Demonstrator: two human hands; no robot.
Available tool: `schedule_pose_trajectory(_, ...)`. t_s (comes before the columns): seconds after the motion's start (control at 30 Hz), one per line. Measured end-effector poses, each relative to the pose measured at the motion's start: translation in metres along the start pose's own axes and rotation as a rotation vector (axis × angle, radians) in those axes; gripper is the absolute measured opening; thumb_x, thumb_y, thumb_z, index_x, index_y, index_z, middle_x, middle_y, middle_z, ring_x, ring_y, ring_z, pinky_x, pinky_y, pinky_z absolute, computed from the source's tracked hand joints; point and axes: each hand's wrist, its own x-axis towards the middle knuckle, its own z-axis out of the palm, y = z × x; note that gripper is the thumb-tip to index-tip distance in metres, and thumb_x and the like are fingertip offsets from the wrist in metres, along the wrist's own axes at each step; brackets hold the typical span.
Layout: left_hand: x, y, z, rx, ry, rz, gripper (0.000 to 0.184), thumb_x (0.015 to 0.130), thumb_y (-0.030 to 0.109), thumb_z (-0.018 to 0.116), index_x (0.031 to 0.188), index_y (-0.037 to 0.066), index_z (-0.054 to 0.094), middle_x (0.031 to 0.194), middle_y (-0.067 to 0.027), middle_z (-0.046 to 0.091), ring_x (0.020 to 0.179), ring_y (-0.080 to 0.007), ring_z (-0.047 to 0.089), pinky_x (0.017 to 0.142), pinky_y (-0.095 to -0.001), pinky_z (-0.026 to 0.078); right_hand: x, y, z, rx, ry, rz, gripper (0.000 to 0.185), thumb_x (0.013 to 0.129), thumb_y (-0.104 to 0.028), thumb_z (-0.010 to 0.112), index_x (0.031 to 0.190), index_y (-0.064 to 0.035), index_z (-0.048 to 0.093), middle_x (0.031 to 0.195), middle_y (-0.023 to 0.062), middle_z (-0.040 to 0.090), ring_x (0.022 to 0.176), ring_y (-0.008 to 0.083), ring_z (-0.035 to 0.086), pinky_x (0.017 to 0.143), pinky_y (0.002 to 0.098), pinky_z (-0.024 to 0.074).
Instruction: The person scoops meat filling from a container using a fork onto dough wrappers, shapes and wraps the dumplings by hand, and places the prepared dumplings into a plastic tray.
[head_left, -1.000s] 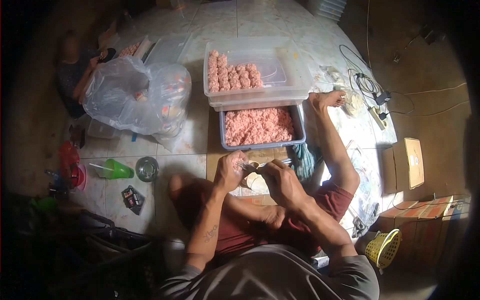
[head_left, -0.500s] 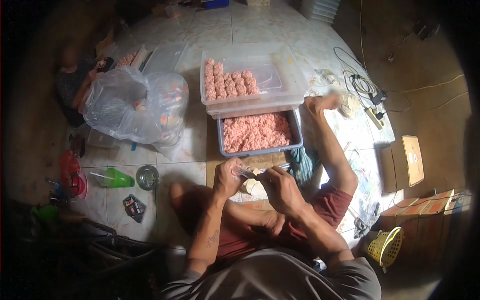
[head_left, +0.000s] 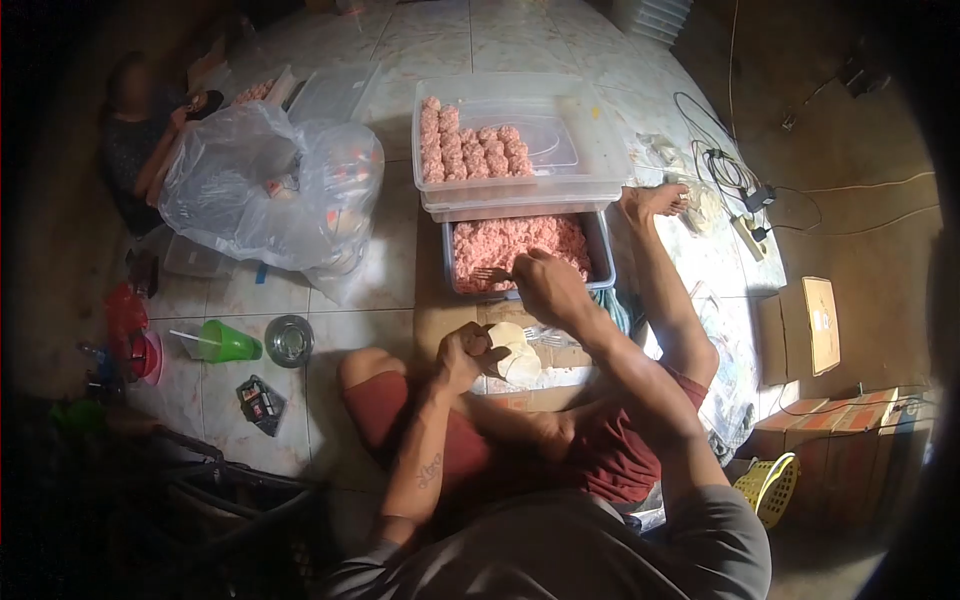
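Note:
My right hand (head_left: pixel 552 290) grips a fork (head_left: pixel 492 274), its tines in the pink minced meat (head_left: pixel 520 245) that fills a blue-grey tub (head_left: pixel 606 262). My left hand (head_left: pixel 463 356) is curled, palm partly up, beside a small pile of pale round dough wrappers (head_left: pixel 520 368); what lies in its fingers is in shadow. Spare forks (head_left: pixel 546 338) rest to the right of the wrappers on a piece of cardboard (head_left: pixel 440 318). Behind the tub, a clear plastic tray (head_left: pixel 590 140) holds rows of shaped meat pieces (head_left: pixel 480 155) on its left side.
On the left are a large clear plastic bag (head_left: pixel 240 200), a green cup (head_left: pixel 232 342), a glass bowl (head_left: pixel 289 341) and a dark small tray (head_left: pixel 262 405). Another person (head_left: pixel 140 150) sits beyond the bag. Cables (head_left: pixel 740 175) and a yellow basket (head_left: pixel 768 488) are on the right.
My right hand has gone forward from my left hand to the tub, taking the fork into the meat. My left hand has lowered slightly, uncovering the wrappers.

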Motion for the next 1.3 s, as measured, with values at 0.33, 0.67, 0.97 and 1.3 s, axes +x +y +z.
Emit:
schedule_pose_trajectory(0.33,0.003,-0.035,-0.007,0.225,-0.029,-0.058,0.037,0.078,0.022,0.088,0.099,0.002,0.065,0.076,-0.0012,0.061,0.066,-0.0108,0.050,0.063,-0.0303,0.049,0.071,0.027,0.068,-0.173,-0.008,-0.320,0.016,0.094,-0.014,0.050,0.082,-0.0050,0.055,0.071,0.0191,0.060,0.062,0.0387,0.063,0.053,0.0491,0.0504)
schedule_pose_trajectory(0.67,0.010,0.019,-0.011,-0.031,0.155,0.280,0.032,0.074,0.009,0.089,0.093,0.007,0.064,0.072,0.0027,0.059,0.067,-0.0089,0.050,0.061,-0.0253,0.045,-0.029,-0.058,-0.070,0.347,-0.057,-0.044,0.016,0.089,-0.005,0.061,0.101,0.0015,0.068,0.092,0.0192,0.068,0.083,0.0385,0.066,0.074,0.0436,0.0528)
schedule_pose_trajectory(0.97,0.007,0.051,0.000,0.071,0.062,0.341,0.029,0.077,0.017,0.085,0.089,0.003,0.063,0.074,-0.0049,0.062,0.066,-0.0100,0.056,0.059,-0.0280,0.047,-0.101,-0.061,-0.031,0.186,0.027,0.073,0.019,0.092,-0.006,0.056,0.107,0.0010,0.063,0.097,0.0246,0.065,0.089,0.0449,0.063,0.074,0.0488,0.0538)
schedule_pose_trajectory(1.3,0.009,0.080,0.005,-0.049,0.061,0.322,0.040,0.073,0.018,0.091,0.102,0.005,0.066,0.088,0.0001,0.067,0.080,-0.0084,0.060,0.073,-0.0256,0.051,-0.094,-0.084,-0.057,0.250,0.128,-0.024,0.019,0.088,0.000,0.057,0.105,0.0030,0.065,0.093,0.0280,0.064,0.088,0.0456,0.062,0.073,0.0504,0.0517)
